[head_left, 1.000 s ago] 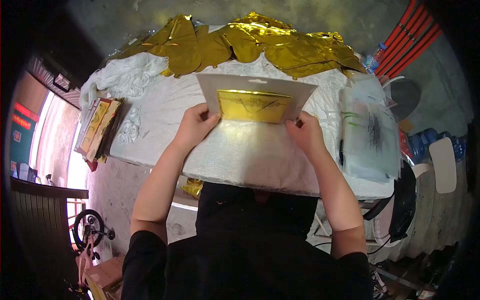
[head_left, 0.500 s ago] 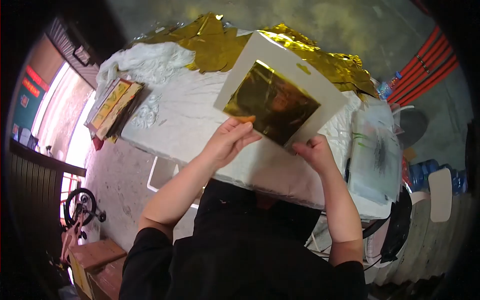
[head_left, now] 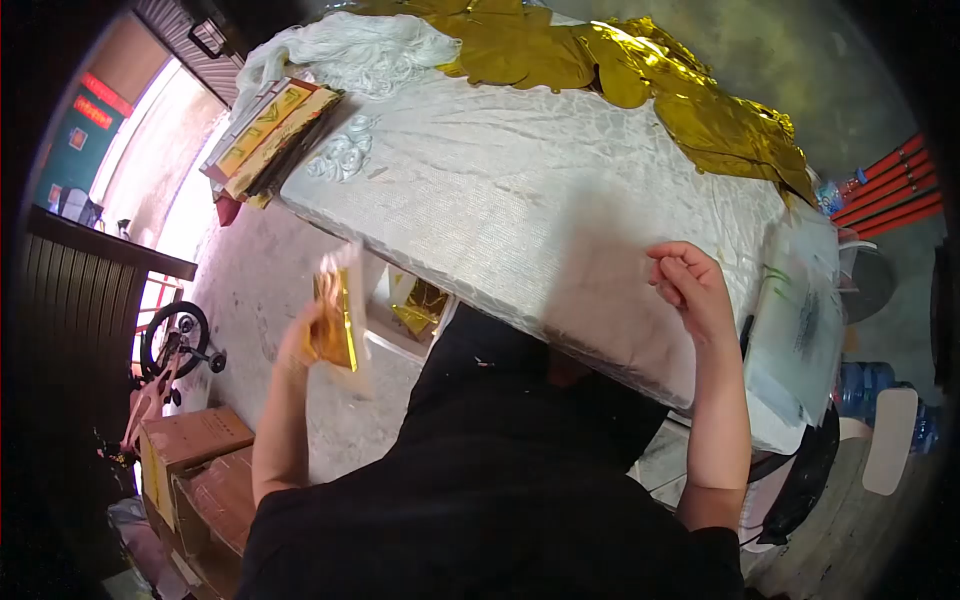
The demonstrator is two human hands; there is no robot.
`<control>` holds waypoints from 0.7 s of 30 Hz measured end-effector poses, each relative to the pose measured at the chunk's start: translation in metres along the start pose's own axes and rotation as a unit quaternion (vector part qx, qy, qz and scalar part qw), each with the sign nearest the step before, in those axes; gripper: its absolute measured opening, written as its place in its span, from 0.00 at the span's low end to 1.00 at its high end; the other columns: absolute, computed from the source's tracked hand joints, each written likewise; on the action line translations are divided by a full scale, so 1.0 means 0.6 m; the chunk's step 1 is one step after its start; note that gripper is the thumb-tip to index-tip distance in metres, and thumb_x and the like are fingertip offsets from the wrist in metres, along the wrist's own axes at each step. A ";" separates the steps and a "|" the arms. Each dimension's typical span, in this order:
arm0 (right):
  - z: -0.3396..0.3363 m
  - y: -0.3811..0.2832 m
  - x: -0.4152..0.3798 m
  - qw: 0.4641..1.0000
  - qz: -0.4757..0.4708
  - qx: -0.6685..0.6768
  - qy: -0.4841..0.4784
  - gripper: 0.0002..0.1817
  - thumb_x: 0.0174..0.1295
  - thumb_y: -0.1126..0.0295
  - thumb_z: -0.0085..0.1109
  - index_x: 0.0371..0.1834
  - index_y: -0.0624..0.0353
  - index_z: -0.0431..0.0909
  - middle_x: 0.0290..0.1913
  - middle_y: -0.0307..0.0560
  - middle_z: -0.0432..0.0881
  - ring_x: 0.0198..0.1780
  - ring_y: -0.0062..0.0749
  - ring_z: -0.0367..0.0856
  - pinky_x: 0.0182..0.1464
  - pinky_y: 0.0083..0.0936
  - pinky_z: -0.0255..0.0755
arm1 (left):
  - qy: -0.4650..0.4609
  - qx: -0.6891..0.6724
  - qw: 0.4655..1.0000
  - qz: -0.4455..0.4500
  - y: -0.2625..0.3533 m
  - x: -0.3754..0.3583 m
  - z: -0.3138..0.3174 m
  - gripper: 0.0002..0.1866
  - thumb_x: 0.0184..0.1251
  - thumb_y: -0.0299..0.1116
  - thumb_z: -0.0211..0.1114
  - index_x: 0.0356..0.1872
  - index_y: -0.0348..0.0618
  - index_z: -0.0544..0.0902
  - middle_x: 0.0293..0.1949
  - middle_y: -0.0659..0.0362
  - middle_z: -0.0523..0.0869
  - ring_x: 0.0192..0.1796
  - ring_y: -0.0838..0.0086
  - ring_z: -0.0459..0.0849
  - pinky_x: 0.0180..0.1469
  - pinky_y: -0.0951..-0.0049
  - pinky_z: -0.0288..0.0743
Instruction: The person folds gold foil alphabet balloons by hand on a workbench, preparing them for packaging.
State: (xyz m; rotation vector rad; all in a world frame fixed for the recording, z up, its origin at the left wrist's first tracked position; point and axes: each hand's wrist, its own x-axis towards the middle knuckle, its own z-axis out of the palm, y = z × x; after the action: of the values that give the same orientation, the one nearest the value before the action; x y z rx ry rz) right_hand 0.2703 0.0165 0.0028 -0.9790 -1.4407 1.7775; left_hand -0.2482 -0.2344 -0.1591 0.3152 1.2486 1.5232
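The white-covered table (head_left: 480,190) spread beneath crumpled gold foil (head_left: 640,65). Left of its near edge, a blurred gold packet (head_left: 345,305) hung beside a white bin (head_left: 397,346), seemingly mid-carry. The left hand (head_left: 300,340) gripped it; moving it further called for a firm hold. The right hand's (head_left: 697,290) empty-looking fingers curled loosely, slightly parted, above the tabletop.

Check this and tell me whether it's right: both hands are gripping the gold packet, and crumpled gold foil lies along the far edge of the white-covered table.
Not quite. The head view shows only the left hand gripping the gold packet; the right hand has no visible hold on it. Gold foil does lie along the white-covered table's far edge.
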 end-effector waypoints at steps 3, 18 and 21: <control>-0.001 -0.002 0.003 1.000 0.006 -0.011 0.011 0.10 0.66 0.72 0.54 0.47 0.63 0.78 0.30 0.39 0.79 0.21 0.12 0.61 0.24 0.09 0.54 | 0.159 -0.140 0.962 -0.175 -0.132 0.003 -0.089 0.21 0.71 0.39 0.50 0.61 0.41 0.72 0.57 0.52 0.79 0.57 0.61 0.79 0.62 0.60 0.72; -0.004 0.003 0.005 0.999 0.013 -0.034 0.022 0.10 0.67 0.73 0.53 0.48 0.64 0.78 0.30 0.38 0.78 0.21 0.11 0.61 0.24 0.09 0.55 | 0.209 0.001 0.961 -0.179 -0.321 0.160 -0.154 0.32 0.64 0.50 0.60 0.66 0.49 0.65 0.62 0.54 0.71 0.59 0.60 0.72 0.62 0.51 0.64; -0.005 0.006 0.006 0.999 0.010 -0.026 0.025 0.10 0.66 0.73 0.54 0.47 0.63 0.79 0.29 0.37 0.78 0.22 0.10 0.62 0.24 0.08 0.55 | 0.309 0.078 0.921 -0.225 -0.320 0.151 -0.103 0.35 0.63 0.52 0.60 0.70 0.56 0.62 0.71 0.58 0.61 0.70 0.64 0.62 0.67 0.50 0.54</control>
State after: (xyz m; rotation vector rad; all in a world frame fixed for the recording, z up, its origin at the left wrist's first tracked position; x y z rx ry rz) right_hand 0.2707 0.0206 -0.0015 -1.0603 -1.4563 1.7243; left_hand -0.2213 -0.2188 -0.3784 -0.3729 1.7923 1.1482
